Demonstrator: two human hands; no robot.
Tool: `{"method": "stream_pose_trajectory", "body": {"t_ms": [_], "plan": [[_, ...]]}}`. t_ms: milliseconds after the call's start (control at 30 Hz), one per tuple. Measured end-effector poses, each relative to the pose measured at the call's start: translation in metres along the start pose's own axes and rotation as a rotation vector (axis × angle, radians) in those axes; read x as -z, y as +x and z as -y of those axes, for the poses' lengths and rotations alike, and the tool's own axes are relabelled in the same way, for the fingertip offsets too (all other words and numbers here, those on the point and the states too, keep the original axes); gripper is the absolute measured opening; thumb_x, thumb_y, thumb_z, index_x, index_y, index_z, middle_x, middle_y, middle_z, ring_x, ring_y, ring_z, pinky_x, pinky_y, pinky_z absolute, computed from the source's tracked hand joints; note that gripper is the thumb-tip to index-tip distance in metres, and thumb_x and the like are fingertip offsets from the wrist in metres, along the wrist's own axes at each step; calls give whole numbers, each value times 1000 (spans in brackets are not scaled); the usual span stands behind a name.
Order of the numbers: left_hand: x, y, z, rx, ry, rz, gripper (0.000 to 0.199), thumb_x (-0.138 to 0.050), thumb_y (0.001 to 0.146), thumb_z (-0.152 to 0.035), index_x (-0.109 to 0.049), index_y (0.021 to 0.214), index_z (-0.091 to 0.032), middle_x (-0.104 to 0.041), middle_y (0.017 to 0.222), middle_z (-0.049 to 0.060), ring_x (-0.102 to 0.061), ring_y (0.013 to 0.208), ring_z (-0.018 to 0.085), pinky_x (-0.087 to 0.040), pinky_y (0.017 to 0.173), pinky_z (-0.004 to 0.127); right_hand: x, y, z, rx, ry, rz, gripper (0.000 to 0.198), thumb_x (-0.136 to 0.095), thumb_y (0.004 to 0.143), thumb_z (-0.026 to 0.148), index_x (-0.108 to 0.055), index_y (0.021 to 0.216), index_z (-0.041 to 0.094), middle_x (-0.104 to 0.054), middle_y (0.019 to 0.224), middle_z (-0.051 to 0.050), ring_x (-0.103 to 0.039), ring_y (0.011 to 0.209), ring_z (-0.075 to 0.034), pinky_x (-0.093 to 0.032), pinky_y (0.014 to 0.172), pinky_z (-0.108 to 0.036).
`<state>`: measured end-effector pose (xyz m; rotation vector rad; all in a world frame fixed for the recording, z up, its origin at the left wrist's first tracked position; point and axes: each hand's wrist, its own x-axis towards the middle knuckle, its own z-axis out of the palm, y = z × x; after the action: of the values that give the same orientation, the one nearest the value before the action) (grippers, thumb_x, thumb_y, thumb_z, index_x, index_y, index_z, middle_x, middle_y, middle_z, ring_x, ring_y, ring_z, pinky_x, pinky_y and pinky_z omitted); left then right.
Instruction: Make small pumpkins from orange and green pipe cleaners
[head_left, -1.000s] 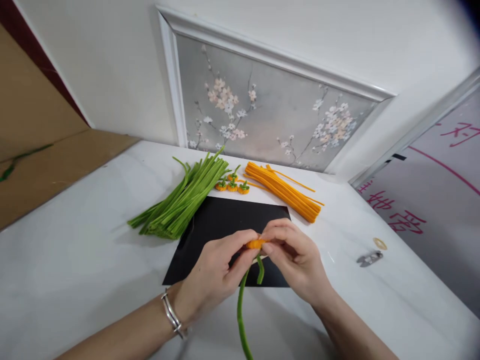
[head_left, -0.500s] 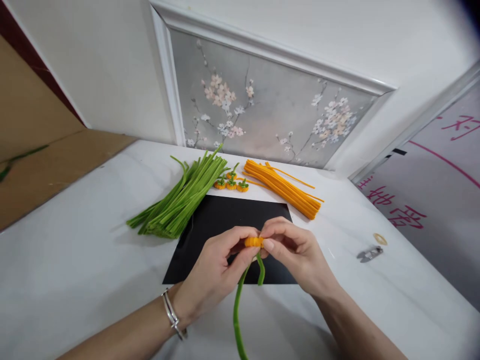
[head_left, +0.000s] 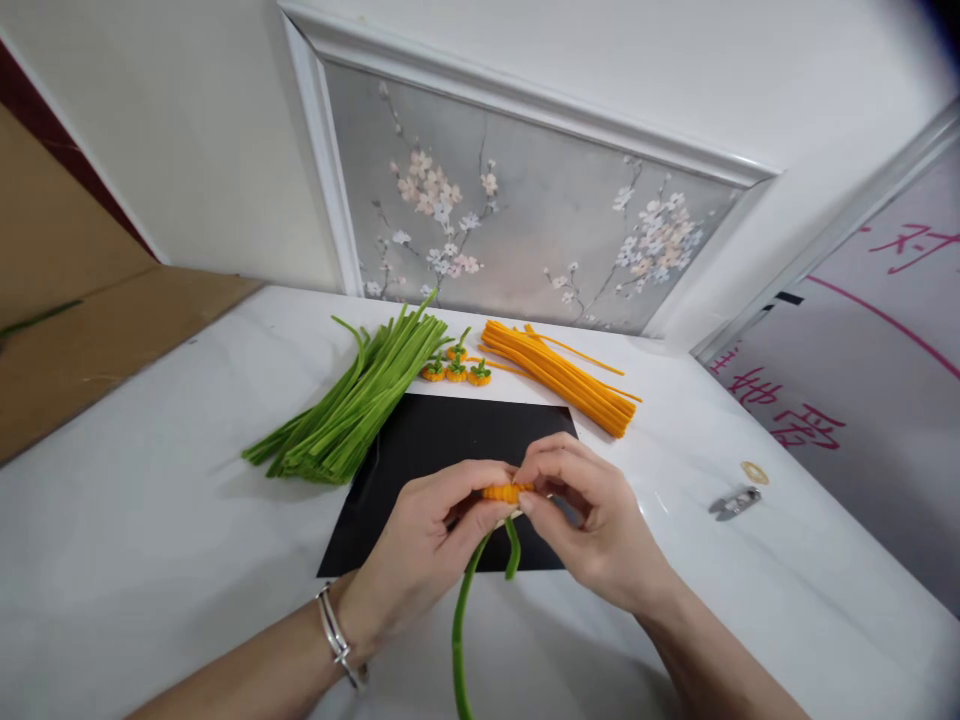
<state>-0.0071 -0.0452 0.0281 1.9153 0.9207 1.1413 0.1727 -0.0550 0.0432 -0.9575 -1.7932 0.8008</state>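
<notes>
Between the fingertips of both hands is a small ridged orange pipe-cleaner piece (head_left: 501, 494), shaped like the small pumpkins on the table. My left hand (head_left: 439, 525) pinches its left side, thumb below and forefinger above. My right hand (head_left: 589, 520) is closed on its right end. Fingers hide part of the piece. From beneath it hangs a green pipe cleaner (head_left: 460, 630), one long end curving down toward me and a short end beside it. The hands are above a black mat (head_left: 450, 430).
A bundle of green pipe cleaners (head_left: 352, 400) lies at the left, with a bundle of orange pipe cleaners (head_left: 562, 380) at the right. Several small orange pumpkins with green tops (head_left: 456, 370) sit between them. Thread snips (head_left: 736, 503) and a yellowish ring (head_left: 754, 472) lie farther right.
Both hands still pinch the orange piece, with their fingers slightly shifted and the piece turned a little flatter. The whole view has moved slightly.
</notes>
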Motion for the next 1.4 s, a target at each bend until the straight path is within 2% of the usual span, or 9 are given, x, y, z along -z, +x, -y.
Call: {"method": "stream_pose_trajectory", "body": {"t_ms": [167,400,567,667,767,933,1067,1300,1400], "plan": [[-1,1,-1,15,-55,-11,13,-58,88,-21,-69,94,-19,-73,94,3,-67,80,14,-54,72,22,-3,-1,2,105,-136,-32,18,-56,79,7,-61,88,21,-56,92,-4,-55,74,-14,-49,66,-28],[2,1,-2,89,-175,-52,16,-60,87,-21,-68,100,-21,-74,101,3,-69,88,16,-57,75,24,8,0,-1,-21,182,17,28,-63,85,17,-60,110,29,-53,101,-3,-56,77,-12,-50,65,-25],[2,1,-4,58,-213,-53,16,-62,85,-17,-68,99,-21,-74,102,2,-69,86,14,-58,75,22,8,2,-3,36,115,16,17,-64,85,17,-65,99,26,-56,98,-3,-55,71,-11,-49,62,-25],[1,0,-5,43,-231,-42,18,-64,83,-16,-69,99,-21,-74,103,2,-70,87,15,-59,76,22,5,2,-3,99,30,-10,14,-61,86,14,-66,94,24,-58,96,-4,-58,78,-14,-51,67,-27],[2,1,-3,12,-170,-35,19,-62,85,-16,-69,101,-23,-75,104,2,-71,87,15,-59,74,21,4,2,-2,114,50,-12,17,-61,85,12,-67,96,24,-58,97,-5,-59,80,-14,-52,69,-27],[4,-1,5,-159,79,-86,24,-57,87,-12,-68,104,-24,-72,111,2,-69,98,15,-56,85,23,3,2,1,-24,282,53,14,-60,86,18,-67,98,23,-54,101,-4,-58,74,-11,-52,65,-25],[3,-3,11,-267,196,-64,29,-53,88,-7,-64,110,-23,-69,115,4,-67,103,14,-54,89,22,-1,0,0,-57,240,3,10,-60,86,17,-66,92,23,-56,98,-4,-58,78,-12,-50,65,-25],[-3,-6,7,-176,180,-94,22,-49,91,-9,-62,105,-21,-70,110,3,-67,97,12,-52,87,19,-7,0,-2,-35,101,-35,11,-59,85,14,-64,91,22,-57,98,-3,-54,71,-10,-47,60,-23],[-5,-7,2,-117,152,-97,18,-49,92,-12,-62,100,-21,-70,106,2,-67,90,11,-53,81,16,-9,-1,-1,30,-15,-55,12,-56,85,11,-62,90,20,-57,97,-3,-56,72,-10,-48,62,-23]]}}
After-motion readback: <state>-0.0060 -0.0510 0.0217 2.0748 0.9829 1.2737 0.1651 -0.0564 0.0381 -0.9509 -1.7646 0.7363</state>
